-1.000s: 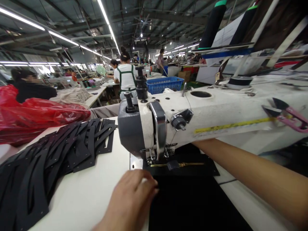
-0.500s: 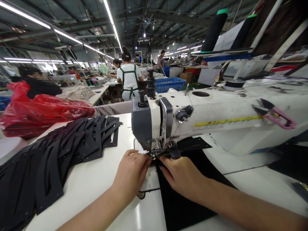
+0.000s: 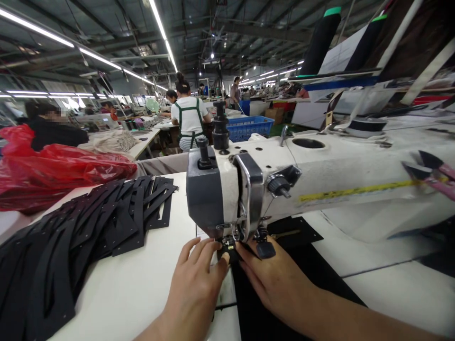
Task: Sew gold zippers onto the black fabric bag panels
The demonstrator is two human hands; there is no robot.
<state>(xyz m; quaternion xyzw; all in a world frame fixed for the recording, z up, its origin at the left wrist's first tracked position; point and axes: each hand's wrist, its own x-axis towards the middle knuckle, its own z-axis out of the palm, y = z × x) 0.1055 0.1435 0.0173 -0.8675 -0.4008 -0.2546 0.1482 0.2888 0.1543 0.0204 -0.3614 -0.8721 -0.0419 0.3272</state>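
A white and grey sewing machine (image 3: 204, 194) stands before me, its presser foot down by a black fabric piece (image 3: 254, 308). Gold teeth, like those of a zipper (image 3: 231, 246), show at the foot. To the left of the foot is my left hand (image 3: 199, 279), fingers stretched forward and thumb apart, tips at the fabric's edge. My right hand (image 3: 277, 272) lies on the black fabric to the right of the foot, its fingers extended and partly hidden by the machine's parts. Behind it, more black fabric (image 3: 305, 230) carries a thin gold strip.
Black slotted pieces (image 3: 88, 222) lie overlapped on the left of the white table (image 3: 142, 289). Beyond them is a red plastic bag (image 3: 71, 163). Pink-handled snips (image 3: 426, 173) rest against the machine arm. Co-workers (image 3: 190, 113) and a blue basket (image 3: 250, 125) are farther back.
My left thumb and fingers were closer together at the foot and are now spread apart. My view has shifted, so the machine looks nearer. The right hand stays on the fabric.
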